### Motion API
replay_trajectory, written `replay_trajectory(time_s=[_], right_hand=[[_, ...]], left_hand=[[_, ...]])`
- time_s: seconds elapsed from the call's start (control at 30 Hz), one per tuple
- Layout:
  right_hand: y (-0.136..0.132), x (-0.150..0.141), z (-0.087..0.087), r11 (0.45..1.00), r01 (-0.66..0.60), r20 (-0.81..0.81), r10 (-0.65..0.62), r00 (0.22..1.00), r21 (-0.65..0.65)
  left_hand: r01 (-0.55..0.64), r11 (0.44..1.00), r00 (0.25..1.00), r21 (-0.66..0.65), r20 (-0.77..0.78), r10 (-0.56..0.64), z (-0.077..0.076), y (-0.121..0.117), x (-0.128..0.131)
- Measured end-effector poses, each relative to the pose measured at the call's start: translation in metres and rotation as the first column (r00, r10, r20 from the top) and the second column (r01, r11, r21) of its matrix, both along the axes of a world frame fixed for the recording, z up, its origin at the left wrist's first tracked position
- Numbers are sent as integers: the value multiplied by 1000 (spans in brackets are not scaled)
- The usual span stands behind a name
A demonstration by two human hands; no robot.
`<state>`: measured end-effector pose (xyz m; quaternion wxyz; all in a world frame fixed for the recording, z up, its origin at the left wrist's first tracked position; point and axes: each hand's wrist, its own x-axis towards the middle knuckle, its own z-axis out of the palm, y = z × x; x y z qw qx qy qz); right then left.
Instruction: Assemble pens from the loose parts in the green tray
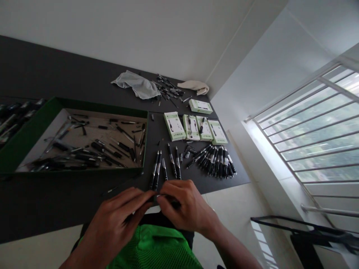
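Just over the table's front edge, my left hand (120,211) and my right hand (185,205) meet, fingertips almost touching. Both are closed in a pinch on a slim dark pen (176,204), most of it covered by the fingers. Directly beyond them several black pens with clear barrels (157,170) lie side by side, pointing away from me. Small clear caps (189,150) are scattered to the right of these. A fanned pile of black pens (220,162) lies at the table's right end.
A green-walled box (98,106) with loose pen parts stands left. Several green-and-white pen boxes (174,126) sit back right, some with pens on top. Behind are a white cloth (137,85), a heap of pens (168,89) and a cream cloth (194,86). A barred window (311,123) is at right.
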<state>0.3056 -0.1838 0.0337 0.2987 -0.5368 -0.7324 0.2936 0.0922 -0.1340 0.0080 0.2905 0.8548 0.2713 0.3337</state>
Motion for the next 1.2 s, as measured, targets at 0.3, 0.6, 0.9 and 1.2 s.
replay_trajectory(time_s=[0.3,0.6,0.9,1.2], right_hand=[[-3,-5,-1,999,36,-91,-35,995,11],[-8,-4,-6,999,28,-104,-26,994,15],[-11,-6,-9,996,51,-39,-49,998,78],[29,59,-34,841,521,368,-535,761,146]], left_hand=[[-7,999,1000,37,26,6,6,2,4],[33,999,999,43,-8,-33,0,0,0],[49,996,998,75,22,-50,2,-1,0],[-48,998,997,48,58,46,5,-3,-6]])
